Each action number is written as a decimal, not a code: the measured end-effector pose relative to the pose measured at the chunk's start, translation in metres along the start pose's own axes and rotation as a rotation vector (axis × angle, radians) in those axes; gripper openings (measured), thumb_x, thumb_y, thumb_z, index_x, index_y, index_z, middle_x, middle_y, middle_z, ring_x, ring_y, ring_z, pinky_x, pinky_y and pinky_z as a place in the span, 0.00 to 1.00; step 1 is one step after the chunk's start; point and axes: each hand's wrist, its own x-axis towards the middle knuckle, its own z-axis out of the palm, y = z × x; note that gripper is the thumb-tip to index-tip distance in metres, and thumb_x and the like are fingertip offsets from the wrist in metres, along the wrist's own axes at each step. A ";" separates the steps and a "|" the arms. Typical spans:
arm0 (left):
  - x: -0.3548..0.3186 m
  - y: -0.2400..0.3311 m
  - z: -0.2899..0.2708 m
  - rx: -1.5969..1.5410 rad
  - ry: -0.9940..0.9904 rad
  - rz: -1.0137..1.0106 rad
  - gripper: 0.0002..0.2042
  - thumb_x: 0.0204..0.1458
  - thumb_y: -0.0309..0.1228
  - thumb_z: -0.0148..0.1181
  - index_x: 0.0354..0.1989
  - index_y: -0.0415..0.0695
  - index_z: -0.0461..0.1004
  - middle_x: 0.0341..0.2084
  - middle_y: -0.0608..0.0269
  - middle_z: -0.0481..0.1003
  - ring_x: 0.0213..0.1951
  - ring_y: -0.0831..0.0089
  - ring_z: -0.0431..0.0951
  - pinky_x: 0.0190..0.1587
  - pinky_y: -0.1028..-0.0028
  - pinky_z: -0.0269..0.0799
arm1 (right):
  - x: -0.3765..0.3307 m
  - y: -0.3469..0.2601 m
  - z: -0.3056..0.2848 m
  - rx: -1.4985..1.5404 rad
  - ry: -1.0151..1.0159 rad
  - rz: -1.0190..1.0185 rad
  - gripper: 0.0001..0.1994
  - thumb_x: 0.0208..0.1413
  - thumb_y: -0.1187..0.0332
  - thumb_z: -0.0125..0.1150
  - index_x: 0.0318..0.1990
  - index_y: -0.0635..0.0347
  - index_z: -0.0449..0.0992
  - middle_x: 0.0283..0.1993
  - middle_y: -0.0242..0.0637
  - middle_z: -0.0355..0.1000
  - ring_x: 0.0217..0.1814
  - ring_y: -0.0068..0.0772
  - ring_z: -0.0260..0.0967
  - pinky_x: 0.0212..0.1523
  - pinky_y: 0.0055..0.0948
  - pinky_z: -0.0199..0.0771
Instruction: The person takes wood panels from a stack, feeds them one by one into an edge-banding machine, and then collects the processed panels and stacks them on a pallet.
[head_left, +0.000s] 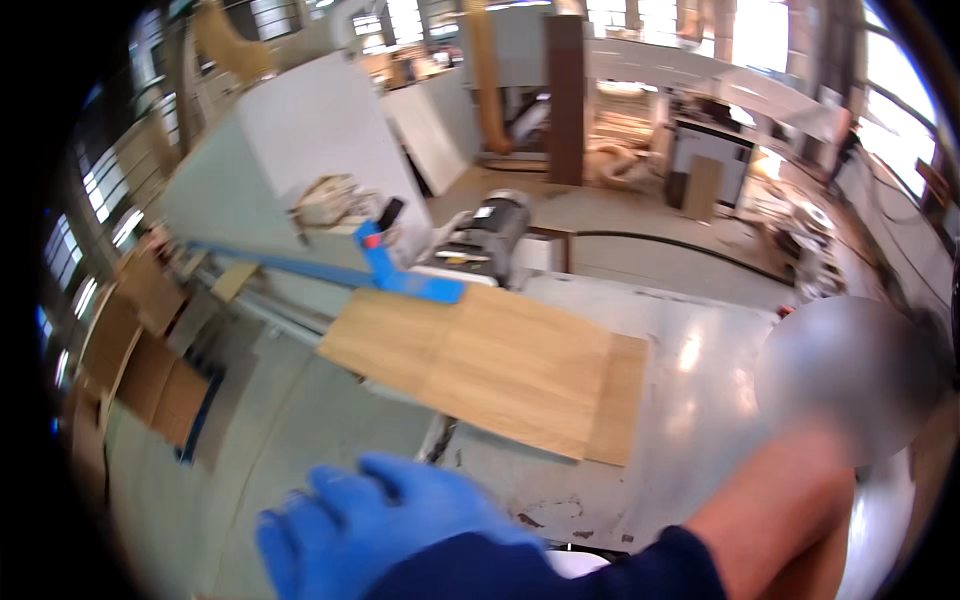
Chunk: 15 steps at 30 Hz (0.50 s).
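My left hand (380, 525), in a blue glove, is at the lower left with its fingers spread and nothing in them. Just beyond it lies a light wood-grain panel (490, 350) on the metal machine table (690, 400); the hand looks apart from it. A narrower wood-grain piece (618, 400) shows along the panel's right end. From a dark blue sleeve my bare right forearm (770, 500) reaches to the right. A round grey blur covers my right hand (850, 380), so its fingers and anything in them are hidden.
A blue bracket (420, 285) touches the panel's far edge, with a dark motor (500, 230) behind it. A large pale machine housing (320, 140) rises at the far left. Brown boards (150, 370) stand on a cart to the left. A black hose (680, 243) runs behind the table.
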 end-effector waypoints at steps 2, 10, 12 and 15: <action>0.035 0.077 -0.012 0.034 0.028 0.145 0.33 0.46 0.45 0.56 0.56 0.33 0.63 0.55 0.39 0.62 0.56 0.48 0.63 0.55 0.56 0.62 | -0.031 0.007 -0.058 -0.133 0.086 0.074 0.09 0.49 0.70 0.58 0.38 0.59 0.73 0.36 0.38 0.74 0.39 0.37 0.72 0.40 0.33 0.73; 0.015 0.066 -0.014 0.104 -0.021 0.061 0.39 0.44 0.50 0.58 0.59 0.32 0.60 0.59 0.35 0.58 0.60 0.44 0.59 0.57 0.52 0.60 | -0.072 0.034 -0.060 0.277 0.012 -0.131 0.15 0.49 0.70 0.61 0.46 0.60 0.73 0.41 0.43 0.74 0.42 0.42 0.73 0.42 0.35 0.74; 0.010 0.072 -0.014 0.110 -0.035 0.060 0.40 0.44 0.51 0.58 0.59 0.31 0.59 0.60 0.34 0.57 0.61 0.43 0.58 0.58 0.51 0.59 | -0.105 0.051 -0.081 0.343 0.028 -0.117 0.17 0.49 0.71 0.62 0.48 0.61 0.72 0.42 0.44 0.74 0.42 0.44 0.74 0.43 0.36 0.74; 0.006 0.078 -0.015 0.115 -0.099 0.057 0.43 0.43 0.53 0.59 0.60 0.31 0.58 0.61 0.33 0.56 0.62 0.41 0.57 0.59 0.50 0.58 | -0.162 0.100 -0.114 0.224 0.053 0.158 0.16 0.49 0.75 0.59 0.48 0.67 0.73 0.49 0.50 0.73 0.50 0.50 0.72 0.49 0.36 0.73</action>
